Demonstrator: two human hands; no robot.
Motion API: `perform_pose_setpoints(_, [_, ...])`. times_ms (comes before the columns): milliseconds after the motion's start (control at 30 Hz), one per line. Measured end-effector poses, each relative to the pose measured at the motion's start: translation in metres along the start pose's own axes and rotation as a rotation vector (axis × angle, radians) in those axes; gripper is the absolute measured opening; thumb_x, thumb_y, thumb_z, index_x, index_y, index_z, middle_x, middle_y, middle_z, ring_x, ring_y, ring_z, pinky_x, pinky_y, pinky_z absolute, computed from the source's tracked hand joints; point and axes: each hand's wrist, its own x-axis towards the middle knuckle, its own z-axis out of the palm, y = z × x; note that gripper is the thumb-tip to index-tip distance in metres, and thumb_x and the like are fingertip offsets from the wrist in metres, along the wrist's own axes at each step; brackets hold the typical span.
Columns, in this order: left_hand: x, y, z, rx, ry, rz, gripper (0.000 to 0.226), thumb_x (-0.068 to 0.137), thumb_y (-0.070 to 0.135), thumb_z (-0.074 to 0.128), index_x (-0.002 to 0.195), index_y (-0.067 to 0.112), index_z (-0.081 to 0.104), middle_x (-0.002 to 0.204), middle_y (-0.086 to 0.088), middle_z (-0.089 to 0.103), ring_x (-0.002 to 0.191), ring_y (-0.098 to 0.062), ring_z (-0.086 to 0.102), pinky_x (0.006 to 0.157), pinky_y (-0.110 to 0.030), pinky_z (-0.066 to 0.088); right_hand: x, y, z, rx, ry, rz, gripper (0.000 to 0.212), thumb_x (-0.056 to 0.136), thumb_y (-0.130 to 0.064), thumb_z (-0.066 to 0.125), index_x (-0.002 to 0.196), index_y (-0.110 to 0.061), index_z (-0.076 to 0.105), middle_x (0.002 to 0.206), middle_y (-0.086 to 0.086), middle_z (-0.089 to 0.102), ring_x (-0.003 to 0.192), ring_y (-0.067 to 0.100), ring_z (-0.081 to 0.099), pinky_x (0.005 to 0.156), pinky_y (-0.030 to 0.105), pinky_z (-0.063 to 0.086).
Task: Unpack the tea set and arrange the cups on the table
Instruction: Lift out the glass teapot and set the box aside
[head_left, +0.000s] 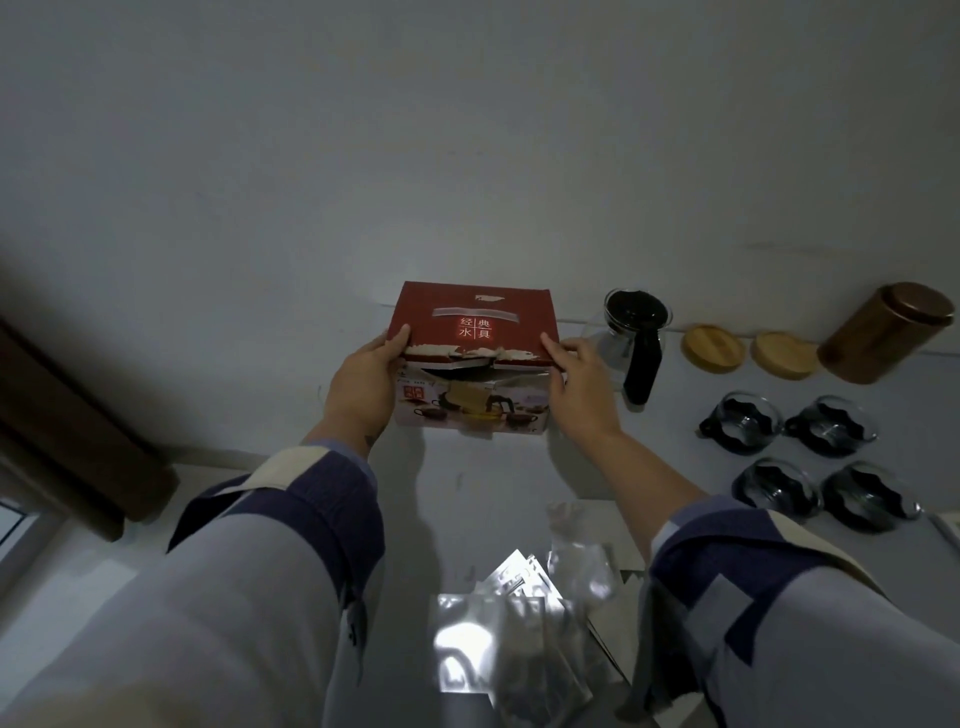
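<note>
At the far edge of the table, against the wall, both hands clasp the box from either side. The left hand wraps the box's left end, thumb lying on the lid's front corner; the right hand mirrors it on the right end, fingertips on the lid's edge. The box has a dark red lid with a pale handle strip and white characters on a small red panel. Its front rim is torn, showing white ragged card, and the lid sits slightly raised above the lower half. That lower face is pale, printed with a teapot and dark cups.

Just right of the box stands a glass pot with a black lid and black handle. Farther right along the wall lie two round wooden lids and a brown canister tipped on its side. Nearer the table's right edge, four glass cups with dark holders stand in a two-by-two block. Toward the near edge, between the sleeves, clear plastic bags lie in a loose heap.
</note>
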Motion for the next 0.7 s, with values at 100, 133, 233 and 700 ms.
perform_pose_setpoints(100, [-0.004,-0.008,0.004,0.106,-0.099,-0.067,0.044,0.103,0.024,0.033,0.146,0.033,0.033,0.153,0.004,0.031,0.134,-0.017,0.041,0.112,-0.031,0.034,-0.003,0.001,0.002,0.007,0.008,0.004,0.041,0.099,-0.009,0.042,0.140,-0.015,0.047,0.133,0.009,0.041,0.104,0.006,0.043,0.090,0.009,0.033])
perform_pose_setpoints(133, [-0.004,-0.009,0.005,0.147,-0.120,-0.092,0.046,0.103,0.021,0.032,0.147,0.033,0.029,0.157,-0.001,0.024,0.139,-0.023,0.035,0.115,-0.036,0.030,-0.005,0.002,0.004,0.007,-0.007,0.008,0.041,0.100,-0.011,0.042,0.140,-0.016,0.047,0.135,0.009,0.038,0.108,0.008,0.044,0.093,0.011,0.035])
perform_pose_setpoints(233, [-0.005,-0.011,0.010,0.182,-0.171,-0.137,0.051,0.102,0.018,0.033,0.149,0.033,0.022,0.160,-0.004,0.014,0.143,-0.027,0.028,0.116,-0.040,0.028,-0.012,0.005,0.010,-0.058,-0.075,0.026,0.046,0.099,-0.017,0.042,0.146,-0.020,0.038,0.148,0.007,0.025,0.131,0.022,0.038,0.108,0.032,0.039])
perform_pose_setpoints(700, [-0.006,-0.008,0.014,0.463,-0.094,0.067,0.060,0.099,0.020,0.044,0.151,0.027,0.016,0.160,-0.001,0.011,0.147,-0.020,0.016,0.121,-0.037,0.014,-0.005,-0.018,0.055,-0.719,-0.006,-0.585,0.085,0.052,-0.031,0.089,0.120,-0.020,0.040,0.118,0.012,0.064,0.114,0.032,0.059,0.106,0.063,0.032])
